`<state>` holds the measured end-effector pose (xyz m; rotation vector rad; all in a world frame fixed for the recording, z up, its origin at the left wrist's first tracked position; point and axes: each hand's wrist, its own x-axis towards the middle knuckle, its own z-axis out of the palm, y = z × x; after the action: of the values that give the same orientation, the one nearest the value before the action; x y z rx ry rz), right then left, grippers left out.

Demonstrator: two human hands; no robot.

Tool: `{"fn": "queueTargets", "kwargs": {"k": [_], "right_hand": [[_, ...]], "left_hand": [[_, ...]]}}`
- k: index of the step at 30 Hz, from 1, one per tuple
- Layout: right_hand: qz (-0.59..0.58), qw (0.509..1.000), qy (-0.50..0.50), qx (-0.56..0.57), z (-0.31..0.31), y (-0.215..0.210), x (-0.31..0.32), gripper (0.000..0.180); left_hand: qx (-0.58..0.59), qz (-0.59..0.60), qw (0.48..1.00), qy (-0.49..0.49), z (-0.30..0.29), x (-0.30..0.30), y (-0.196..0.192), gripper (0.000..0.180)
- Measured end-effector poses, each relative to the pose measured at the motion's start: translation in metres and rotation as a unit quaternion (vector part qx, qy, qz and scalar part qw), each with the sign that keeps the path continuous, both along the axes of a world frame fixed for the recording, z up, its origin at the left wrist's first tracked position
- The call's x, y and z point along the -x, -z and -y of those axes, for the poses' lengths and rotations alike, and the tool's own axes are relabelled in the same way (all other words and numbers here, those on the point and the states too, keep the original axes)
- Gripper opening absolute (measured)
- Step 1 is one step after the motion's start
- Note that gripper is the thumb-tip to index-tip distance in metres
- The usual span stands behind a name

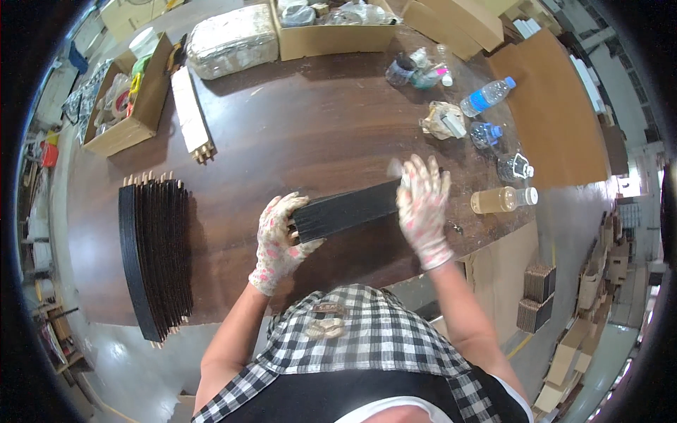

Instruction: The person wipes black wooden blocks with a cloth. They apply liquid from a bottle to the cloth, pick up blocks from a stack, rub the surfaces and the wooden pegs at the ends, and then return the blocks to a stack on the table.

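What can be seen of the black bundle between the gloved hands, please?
The black bundle is long, narrow and matte, its material unclear, with pale peg-like tips at the left end. It slants over the table, right end farther from the person. The left hand grips the left end; the right hand covers the other.

The table [303, 120] bears an open box [125, 143], a wrapped package [233, 42] and a second box [338, 42] along its far side, and a blue-labelled bottle [486, 97], a bottle of amber liquid [493, 200] and crumpled paper [441, 118] toward its right edge.
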<state>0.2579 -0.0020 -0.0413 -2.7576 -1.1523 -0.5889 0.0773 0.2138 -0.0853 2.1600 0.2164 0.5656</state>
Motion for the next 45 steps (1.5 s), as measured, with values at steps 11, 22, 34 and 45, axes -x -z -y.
{"fn": "queueTargets", "kwargs": {"k": [11,22,34,45], "right_hand": [[-0.028,0.994,-0.105,0.026,0.005,0.019,0.013,0.057],[0.022,0.996,-0.076,0.04,0.001,0.018,0.016,0.063],[-0.067,0.995,-0.049,-0.05,0.029,0.0,-0.01,0.055],[-0.36,0.905,0.074,-0.214,0.076,-0.014,-0.07,0.034]], "left_hand": [[-0.03,-0.019,0.999,-0.03,-0.003,0.0,-0.01,0.062],[-0.058,-0.012,0.998,-0.033,-0.005,0.003,-0.006,0.067],[0.077,-0.022,0.997,-0.019,-0.007,0.003,0.002,0.079],[-0.182,-0.077,0.979,-0.044,-0.009,0.008,-0.031,0.075]]}}
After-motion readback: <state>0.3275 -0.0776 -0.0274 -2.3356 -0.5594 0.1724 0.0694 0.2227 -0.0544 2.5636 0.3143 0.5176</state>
